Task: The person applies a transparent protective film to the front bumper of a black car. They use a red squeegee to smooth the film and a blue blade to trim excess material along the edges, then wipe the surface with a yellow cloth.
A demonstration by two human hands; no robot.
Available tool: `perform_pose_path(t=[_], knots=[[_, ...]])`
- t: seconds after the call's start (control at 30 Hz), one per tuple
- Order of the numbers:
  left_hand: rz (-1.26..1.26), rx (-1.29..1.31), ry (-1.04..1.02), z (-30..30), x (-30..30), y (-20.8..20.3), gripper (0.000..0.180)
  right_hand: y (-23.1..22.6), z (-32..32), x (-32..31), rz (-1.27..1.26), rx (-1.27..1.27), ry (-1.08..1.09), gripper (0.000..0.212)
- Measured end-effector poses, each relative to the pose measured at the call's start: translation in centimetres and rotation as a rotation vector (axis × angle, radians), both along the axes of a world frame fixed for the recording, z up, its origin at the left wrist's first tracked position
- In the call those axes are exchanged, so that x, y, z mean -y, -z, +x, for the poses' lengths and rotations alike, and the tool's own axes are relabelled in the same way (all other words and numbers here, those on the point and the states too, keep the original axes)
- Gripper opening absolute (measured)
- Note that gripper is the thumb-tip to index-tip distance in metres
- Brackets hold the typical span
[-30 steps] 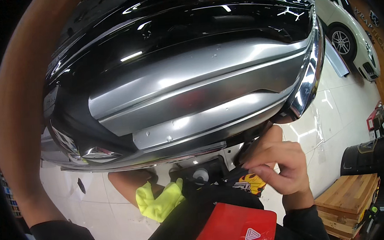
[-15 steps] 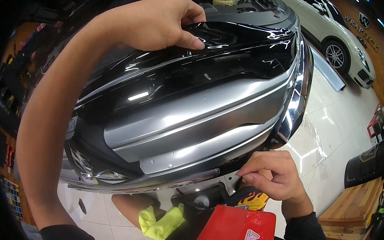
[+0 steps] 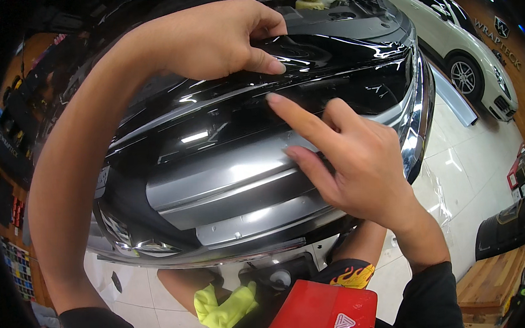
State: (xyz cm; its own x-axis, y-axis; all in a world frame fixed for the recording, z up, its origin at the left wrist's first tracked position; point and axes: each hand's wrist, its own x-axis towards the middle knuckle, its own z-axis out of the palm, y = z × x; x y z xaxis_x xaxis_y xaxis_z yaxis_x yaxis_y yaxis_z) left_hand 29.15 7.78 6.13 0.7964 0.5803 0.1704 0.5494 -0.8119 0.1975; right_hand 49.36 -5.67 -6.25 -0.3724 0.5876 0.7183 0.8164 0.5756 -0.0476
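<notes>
Two hands are in view, both the person's own. The left hand (image 3: 213,41) is at the upper edge of one sheet of glossy black film (image 3: 230,119); its thumb lies flat against the outer face and its bent fingers reach over the edge, pinching the sheet between them. The right hand (image 3: 361,161) is empty: index finger extended, thumb held apart from it, remaining fingers curled. The index fingertip is at the film, below the left thumb; whether it touches cannot be told.

The film lies across the upper front of one dark car, directly below one uncovered engine bay (image 3: 356,27). Below the film, one silver-grey panel (image 3: 224,171) is exposed, with several small marks on its lower band. One chrome trim piece (image 3: 423,121) curves along the right end.

Near the person's lap: one yellow-green cloth (image 3: 223,307) and one red pouch (image 3: 319,311), the cloth to the left. Two bare knees are visible, one beside a flame-patterned garment (image 3: 352,275).

To the right: one white car (image 3: 478,48) with one wheel (image 3: 462,75) showing, one long pale strip (image 3: 452,97) on the floor, one black drum (image 3: 509,224), and one stack of wooden boards (image 3: 492,279), count unclear.
</notes>
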Motion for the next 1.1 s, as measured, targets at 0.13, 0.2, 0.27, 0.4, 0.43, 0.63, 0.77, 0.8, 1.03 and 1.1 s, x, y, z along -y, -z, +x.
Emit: perform_pose_path(t=[0.13,0.2,0.27,0.4,0.43,0.63,0.77,0.8,1.03,1.1], knots=[[-0.012,-0.054,-0.011,0.3,0.4,-0.7,0.033,-0.2,-0.8,-1.4,0.014,0.034,0.028,0.062],[-0.002,-0.032,0.009,0.2,0.5,-0.4,0.032,-0.4,-0.7,-1.4,-0.020,0.021,0.032,0.062],[-0.015,0.052,0.061,-0.1,0.7,0.1,0.032,-0.6,-0.6,-1.3,-0.041,0.005,0.035,0.061],[0.007,0.095,0.072,-0.4,0.7,0.8,0.028,-0.5,-0.6,-1.7,-0.054,-0.032,0.018,0.057],[-0.001,0.097,0.088,-0.4,0.6,0.8,0.028,-0.6,-0.5,-1.7,-0.054,-0.036,0.016,0.056],[0.088,0.073,0.113,-0.4,0.5,0.9,0.026,-0.6,-0.4,-1.8,-0.031,-0.028,0.009,0.058],[0.184,0.086,0.087,-0.8,1.0,1.2,0.029,-0.4,-0.5,-1.8,-0.015,-0.072,-0.028,0.058],[0.152,0.062,0.065,-0.6,1.0,1.0,0.030,-0.1,-0.3,-2.0,-0.001,-0.123,-0.042,0.058],[0.119,0.018,0.026,-0.2,0.9,0.6,0.033,0.0,0.6,-2.2,0.071,-0.082,0.009,0.055],[0.103,0.029,0.037,-0.3,0.8,0.6,0.031,-0.3,0.7,-2.2,0.055,-0.083,-0.005,0.053]])
